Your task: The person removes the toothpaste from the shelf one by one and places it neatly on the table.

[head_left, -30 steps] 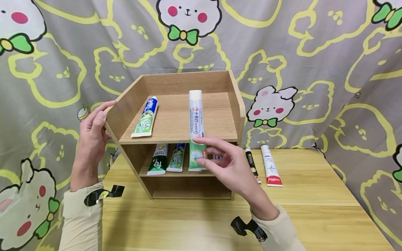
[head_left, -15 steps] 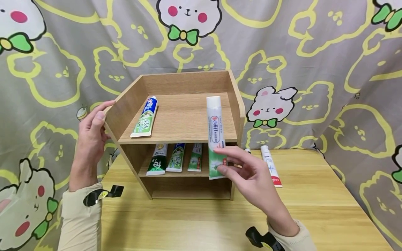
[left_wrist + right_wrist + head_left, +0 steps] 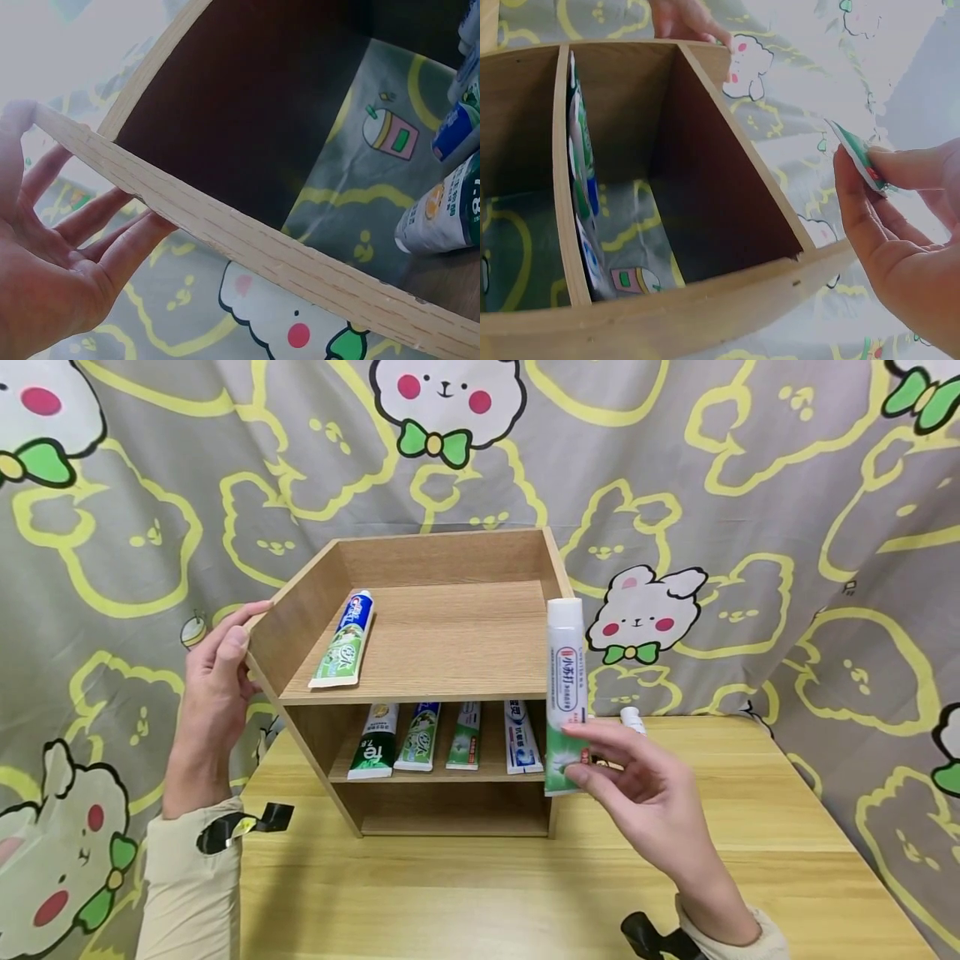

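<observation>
The left hand (image 3: pixel 213 693) rests with straight fingers against the outer left wall of the wooden shelf unit (image 3: pixel 300 610), thumb on its front edge, gripping nothing. On the top shelf lies a blue-and-green tube (image 3: pixel 343 640), and four more tubes (image 3: pixel 442 737) lie side by side on the middle shelf. At the unit's right front corner, the right hand (image 3: pixel 645 781) pinches the crimped end of a white-and-green toothpaste tube (image 3: pixel 566 681) (held upright, cap at the top), above the wooden table (image 3: pixel 465 893).

Home: cartoon-bunny curtain (image 3: pixel 787 485), wooden table (image 3: pixel 750 827)
</observation>
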Available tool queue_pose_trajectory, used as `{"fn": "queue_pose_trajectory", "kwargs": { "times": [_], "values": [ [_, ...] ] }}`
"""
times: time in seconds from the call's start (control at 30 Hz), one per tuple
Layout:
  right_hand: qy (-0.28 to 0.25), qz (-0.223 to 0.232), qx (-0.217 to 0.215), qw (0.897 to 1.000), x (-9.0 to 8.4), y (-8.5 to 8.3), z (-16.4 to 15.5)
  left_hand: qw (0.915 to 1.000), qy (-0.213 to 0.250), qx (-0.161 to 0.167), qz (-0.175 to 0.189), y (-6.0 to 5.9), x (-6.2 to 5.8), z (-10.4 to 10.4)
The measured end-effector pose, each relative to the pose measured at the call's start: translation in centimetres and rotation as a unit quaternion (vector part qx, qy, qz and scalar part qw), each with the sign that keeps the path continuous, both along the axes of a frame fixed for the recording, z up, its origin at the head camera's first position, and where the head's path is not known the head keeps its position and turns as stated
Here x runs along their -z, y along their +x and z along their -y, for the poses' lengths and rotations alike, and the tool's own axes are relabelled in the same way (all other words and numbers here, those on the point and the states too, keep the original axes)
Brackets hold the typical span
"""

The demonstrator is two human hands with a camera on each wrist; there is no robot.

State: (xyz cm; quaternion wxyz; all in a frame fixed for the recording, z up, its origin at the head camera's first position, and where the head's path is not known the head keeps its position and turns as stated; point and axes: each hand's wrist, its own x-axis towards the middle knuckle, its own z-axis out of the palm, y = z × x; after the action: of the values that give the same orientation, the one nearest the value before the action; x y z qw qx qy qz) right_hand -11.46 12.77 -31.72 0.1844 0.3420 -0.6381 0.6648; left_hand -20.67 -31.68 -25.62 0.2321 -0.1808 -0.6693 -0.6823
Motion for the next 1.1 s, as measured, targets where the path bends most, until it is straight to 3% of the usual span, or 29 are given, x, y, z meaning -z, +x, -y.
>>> {"fn": "queue_pose_trajectory", "kwargs": {
  "times": [0.3,0.83,1.1],
  "values": [
    [-0.054,-0.040,-0.024,0.997,1.2,-0.4,-2.2,0.9999,0.002,-0.009,0.004,0.2,-0.1,0.0],
    [-0.076,-0.020,0.036,0.996,2.8,-0.7,-7.6,0.9999,0.002,-0.014,0.005,-0.1,0.1,-0.4],
    [-0.087,-0.016,0.064,0.994,3.3,-2.0,-9.2,0.9998,0.006,-0.019,0.002,-0.1,-0.1,-0.2]
  ]
}}
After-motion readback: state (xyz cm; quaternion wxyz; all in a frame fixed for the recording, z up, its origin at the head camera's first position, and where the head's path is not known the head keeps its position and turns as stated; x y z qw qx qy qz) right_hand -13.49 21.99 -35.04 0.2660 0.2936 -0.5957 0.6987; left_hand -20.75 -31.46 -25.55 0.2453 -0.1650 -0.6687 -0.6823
